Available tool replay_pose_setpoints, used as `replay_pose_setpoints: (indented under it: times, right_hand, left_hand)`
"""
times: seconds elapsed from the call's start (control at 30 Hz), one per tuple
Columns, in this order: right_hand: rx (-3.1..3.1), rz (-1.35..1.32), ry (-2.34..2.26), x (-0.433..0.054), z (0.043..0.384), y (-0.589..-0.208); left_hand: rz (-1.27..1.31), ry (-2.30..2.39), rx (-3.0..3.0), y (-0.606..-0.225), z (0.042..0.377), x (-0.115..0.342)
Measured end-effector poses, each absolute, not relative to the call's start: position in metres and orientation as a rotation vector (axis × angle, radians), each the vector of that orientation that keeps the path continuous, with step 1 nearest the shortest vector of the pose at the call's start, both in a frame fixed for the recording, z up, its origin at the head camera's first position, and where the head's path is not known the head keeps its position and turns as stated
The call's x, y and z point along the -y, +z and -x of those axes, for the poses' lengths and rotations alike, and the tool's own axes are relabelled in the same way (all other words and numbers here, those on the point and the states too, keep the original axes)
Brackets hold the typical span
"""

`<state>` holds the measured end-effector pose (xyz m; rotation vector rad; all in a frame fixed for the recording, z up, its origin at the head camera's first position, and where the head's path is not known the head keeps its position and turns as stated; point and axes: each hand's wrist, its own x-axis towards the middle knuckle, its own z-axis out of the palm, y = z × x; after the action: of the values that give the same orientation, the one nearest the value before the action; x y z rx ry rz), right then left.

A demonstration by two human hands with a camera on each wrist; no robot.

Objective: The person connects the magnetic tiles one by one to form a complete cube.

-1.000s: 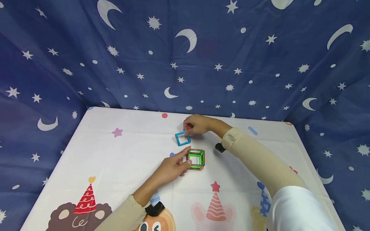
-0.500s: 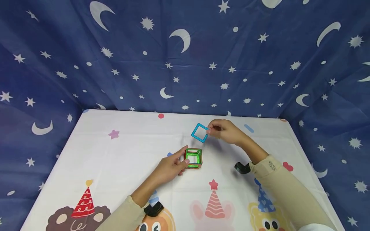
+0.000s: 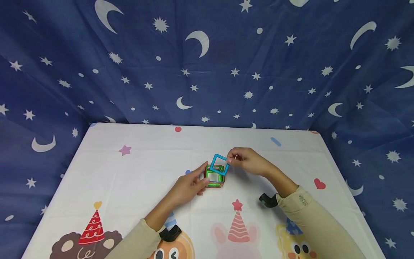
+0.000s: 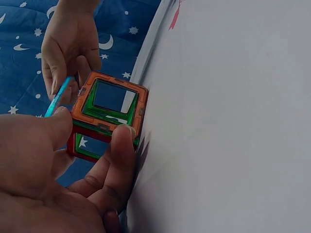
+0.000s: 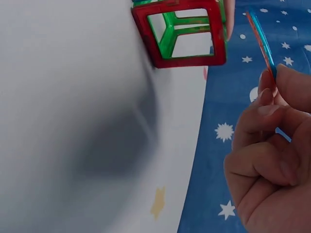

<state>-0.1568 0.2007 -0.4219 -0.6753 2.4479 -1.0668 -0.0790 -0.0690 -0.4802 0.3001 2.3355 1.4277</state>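
My left hand [image 3: 187, 189] grips the left side of a small open-framed cube of magnetic tiles [image 3: 216, 185] on the table. The left wrist view shows its orange frame [image 4: 141, 110], with thumb and fingers on the cube's sides; green frames show inside it. A red frame [image 5: 221, 41] faces the right wrist camera. Between thumb and fingers, my right hand [image 3: 249, 162] pinches a blue square magnetic tile [image 3: 213, 162] by one edge. Tilted, the tile overlaps the cube's far top part in the head view. Edge-on in the right wrist view, the tile [image 5: 262, 41] stands apart from the cube.
The white tablecloth [image 3: 155, 165] has printed animals, party hats and shapes. A blue star-and-moon curtain [image 3: 226, 90] rises behind the table and along both sides. Black wrist devices [image 3: 268, 200] sit at both cuffs.
My right hand has lifted the blue tile off the far part of the table, carried it right, then back towards the cube. My left hand keeps holding the cube in place.
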Motion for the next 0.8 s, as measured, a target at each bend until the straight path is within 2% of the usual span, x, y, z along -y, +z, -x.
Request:
replay_pose_setpoints:
  times: [0.53, 0.8]
  right_hand:
    - [-2.481, 0.93, -0.862, -0.183, 0.158, -0.43]
    - [-2.705, 1.04, -0.86, -0.176, 0.153, -0.437]
  left_hand:
    - [-0.347, 1.433, -2.278, -0.481, 0.08, 0.073]
    - [-0.358, 1.437, -2.297, -0.481, 0.08, 0.074]
